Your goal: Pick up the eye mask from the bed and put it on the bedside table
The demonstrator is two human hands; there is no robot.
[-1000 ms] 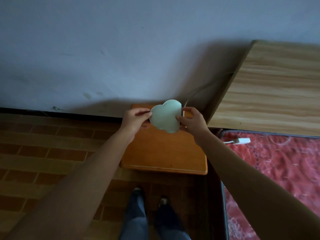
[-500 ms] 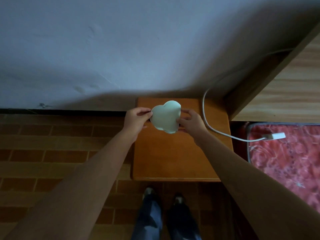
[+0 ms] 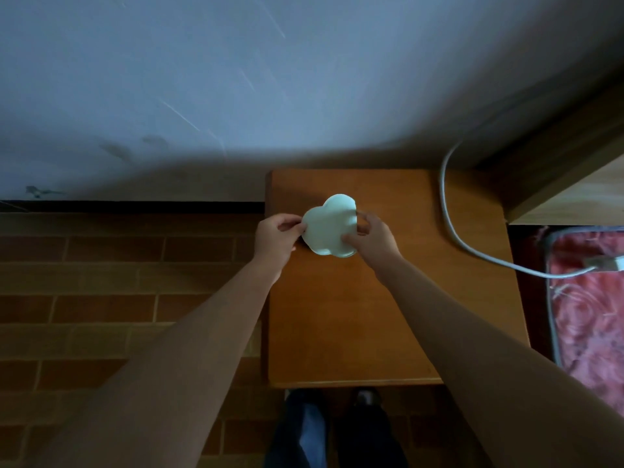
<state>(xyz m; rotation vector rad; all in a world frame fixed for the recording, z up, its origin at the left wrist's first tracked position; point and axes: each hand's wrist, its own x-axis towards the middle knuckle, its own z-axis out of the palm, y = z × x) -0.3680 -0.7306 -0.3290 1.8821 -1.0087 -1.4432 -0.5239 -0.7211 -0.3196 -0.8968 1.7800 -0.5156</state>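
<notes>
The eye mask (image 3: 329,226) is a pale green, cloud-shaped piece, held over the far half of the orange wooden bedside table (image 3: 354,319). My left hand (image 3: 277,236) pinches its left edge. My right hand (image 3: 373,238) grips its right and lower edge, thumb on top. I cannot tell whether the mask touches the tabletop.
A white cable (image 3: 452,224) curves across the table's right side to a plug (image 3: 607,263) on the red patterned bed (image 3: 594,315). A light wooden headboard (image 3: 580,194) stands at far right. The wall is behind the table, brick-pattern floor to the left, my feet (image 3: 334,430) below.
The view has shifted so the table sits more centred and larger. Both hands have lowered the mask slightly toward the tabletop, still holding it on both sides.
</notes>
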